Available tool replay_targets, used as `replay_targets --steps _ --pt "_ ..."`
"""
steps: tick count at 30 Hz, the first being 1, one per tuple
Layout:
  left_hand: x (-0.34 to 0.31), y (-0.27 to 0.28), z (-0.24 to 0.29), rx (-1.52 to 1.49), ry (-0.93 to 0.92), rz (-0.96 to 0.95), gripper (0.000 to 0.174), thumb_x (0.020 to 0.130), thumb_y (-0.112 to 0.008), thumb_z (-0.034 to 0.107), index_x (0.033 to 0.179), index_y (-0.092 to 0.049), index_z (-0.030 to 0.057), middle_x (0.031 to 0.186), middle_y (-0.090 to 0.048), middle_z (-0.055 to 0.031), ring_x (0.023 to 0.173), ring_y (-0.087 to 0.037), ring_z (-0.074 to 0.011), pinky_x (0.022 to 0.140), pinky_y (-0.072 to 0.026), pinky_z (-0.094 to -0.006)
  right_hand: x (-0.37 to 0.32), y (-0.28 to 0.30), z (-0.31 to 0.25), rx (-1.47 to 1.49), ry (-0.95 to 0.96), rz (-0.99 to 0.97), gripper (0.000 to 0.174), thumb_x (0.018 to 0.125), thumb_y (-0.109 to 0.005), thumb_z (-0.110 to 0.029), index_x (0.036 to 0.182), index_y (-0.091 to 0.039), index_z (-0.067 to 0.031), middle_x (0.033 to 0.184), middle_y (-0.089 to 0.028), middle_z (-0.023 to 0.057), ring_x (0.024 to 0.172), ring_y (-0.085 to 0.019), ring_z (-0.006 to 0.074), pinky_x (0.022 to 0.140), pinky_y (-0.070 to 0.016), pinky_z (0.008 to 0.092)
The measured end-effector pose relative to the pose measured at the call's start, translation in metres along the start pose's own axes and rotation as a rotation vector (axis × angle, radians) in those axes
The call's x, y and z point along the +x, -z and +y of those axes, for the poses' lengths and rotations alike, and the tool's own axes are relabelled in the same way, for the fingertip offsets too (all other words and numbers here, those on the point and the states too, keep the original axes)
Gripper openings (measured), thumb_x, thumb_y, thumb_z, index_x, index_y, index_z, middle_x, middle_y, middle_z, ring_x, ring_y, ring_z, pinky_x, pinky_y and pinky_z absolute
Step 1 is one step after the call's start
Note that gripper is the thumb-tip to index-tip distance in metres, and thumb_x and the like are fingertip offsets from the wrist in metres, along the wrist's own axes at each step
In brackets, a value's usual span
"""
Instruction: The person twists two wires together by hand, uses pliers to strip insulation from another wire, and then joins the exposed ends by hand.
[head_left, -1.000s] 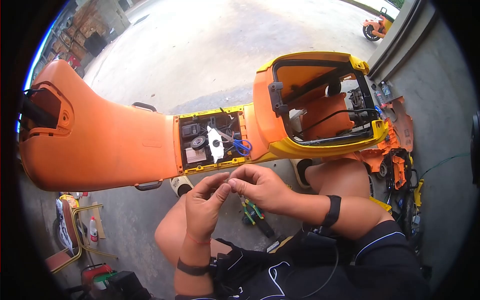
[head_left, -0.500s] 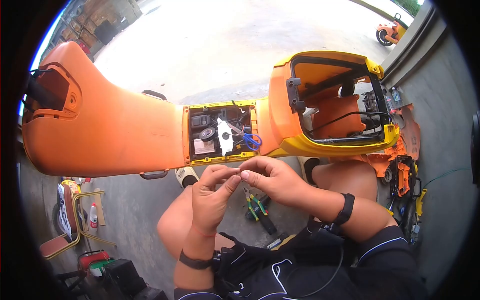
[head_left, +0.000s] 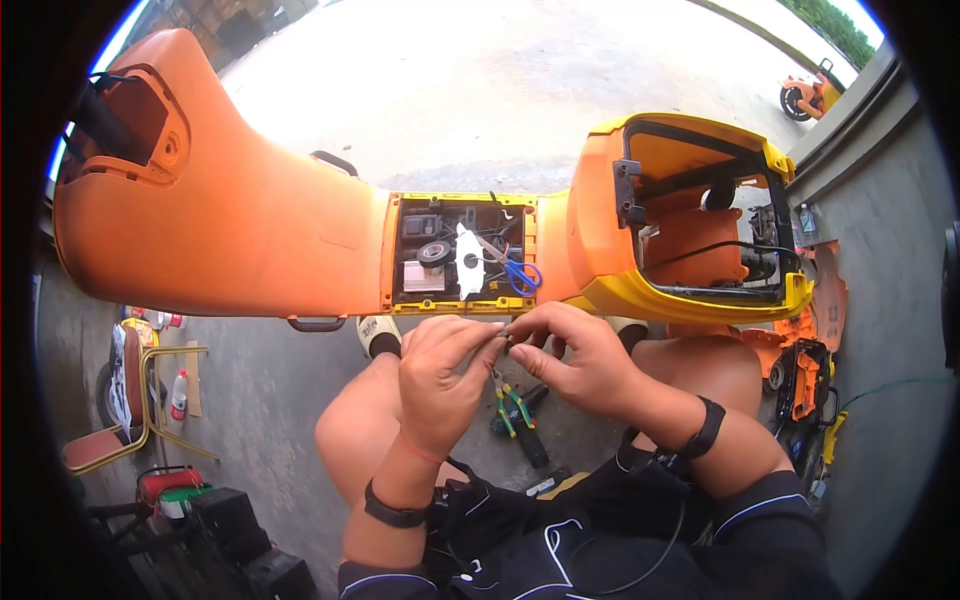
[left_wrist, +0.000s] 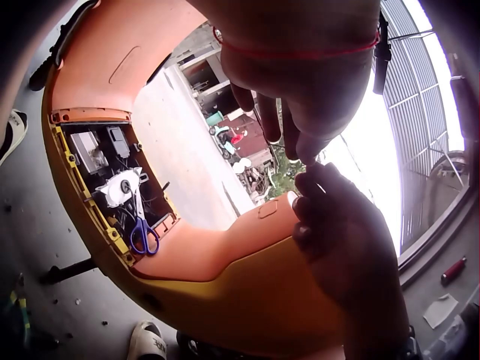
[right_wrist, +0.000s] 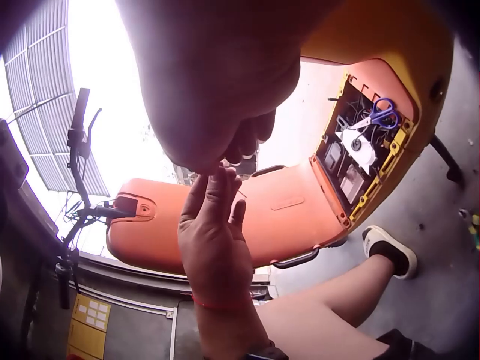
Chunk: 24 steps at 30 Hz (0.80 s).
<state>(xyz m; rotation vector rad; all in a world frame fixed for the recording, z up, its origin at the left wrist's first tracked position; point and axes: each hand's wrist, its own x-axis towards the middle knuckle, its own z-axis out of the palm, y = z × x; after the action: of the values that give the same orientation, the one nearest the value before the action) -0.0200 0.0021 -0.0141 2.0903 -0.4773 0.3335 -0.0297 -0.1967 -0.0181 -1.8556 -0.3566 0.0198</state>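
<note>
floor [head_left: 265,400]: grey | chair [head_left: 98,452]: gold-framed, lower left | pavement [head_left: 450,90]: pale, bright in daylight | foliage [head_left: 835,32]: green, upper right

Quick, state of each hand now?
Bare left hand: pinches something too small to identify.
Bare right hand: cannot tell whether it holds anything.

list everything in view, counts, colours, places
moulded plastic scooter body: 1, orange and yellow, in front
metal scissors: 1, blue handles, over its open compartment
flat irregular piece: 1, white, beside scissors
ring-shaped roll: 1, black, same compartment
long-handled pliers: 1, green and yellow, low centre
metal-framed chair: 1, gold and brown, left
plastic bottle: 1, red and white, by chair
plastic panels: several, orange, right
distant scooter: 1, orange, upper right
shoes: 2, cream, below body
left hand, right hand: 2, bare, centre; anything held unclear
</note>
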Motion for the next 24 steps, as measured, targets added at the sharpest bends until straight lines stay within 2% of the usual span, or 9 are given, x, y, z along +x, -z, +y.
replay_targets --steps 7,10,12,24 --pt "-0.0007 -0.0002 0.0004 0.058 -0.042 0.020 0.015 0.082 -0.082 0.001 0.097 -0.080 0.0025 0.090 -0.074 -0.0094 0.089 -0.067 -0.0255 0.083 -0.0519 -0.0367 0.0004 -0.0010 -0.0008 -0.031 -0.026 -0.017 0.023 0.094 -0.076 -0.016 0.112 -0.070 -0.0027 0.096 -0.068 0.0105 0.083 -0.068 0.0191 0.067 -0.0533 0.0315" --pt "-0.0020 -0.0003 -0.0009 0.062 -0.059 0.031 0.015 0.081 -0.082 0.001 0.095 -0.080 0.0030 0.090 -0.074 -0.0088 0.089 -0.067 -0.0254 0.083 -0.0514 -0.0365 0.0002 -0.0022 0.0001 -0.035 -0.043 -0.013 0.021 0.095 -0.077 -0.017 0.111 -0.072 -0.0038 0.096 -0.071 0.0070 0.083 -0.067 0.0163 0.068 -0.0506 0.0290" --pt "-0.0042 -0.0009 -0.0042 0.061 -0.045 0.027 0.013 0.082 -0.082 0.009 0.096 -0.080 0.0096 0.092 -0.074 -0.0018 0.093 -0.065 -0.0223 0.085 -0.0450 -0.0360 0.0003 -0.0023 -0.0011 -0.037 -0.055 -0.020 0.023 0.094 -0.076 -0.017 0.111 -0.071 -0.0026 0.098 -0.069 0.0106 0.084 -0.068 0.0194 0.068 -0.0532 0.0316" --pt "-0.0076 -0.0011 -0.0094 -0.016 0.005 0.004 0.013 0.080 -0.081 0.008 0.093 -0.079 0.0093 0.091 -0.074 -0.0023 0.091 -0.065 -0.0217 0.085 -0.0440 -0.0359 0.0024 -0.0043 -0.0076 -0.014 -0.118 -0.028 0.020 0.095 -0.076 -0.015 0.110 -0.071 -0.0027 0.095 -0.070 0.0079 0.080 -0.065 0.0145 0.066 -0.0505 0.0285"
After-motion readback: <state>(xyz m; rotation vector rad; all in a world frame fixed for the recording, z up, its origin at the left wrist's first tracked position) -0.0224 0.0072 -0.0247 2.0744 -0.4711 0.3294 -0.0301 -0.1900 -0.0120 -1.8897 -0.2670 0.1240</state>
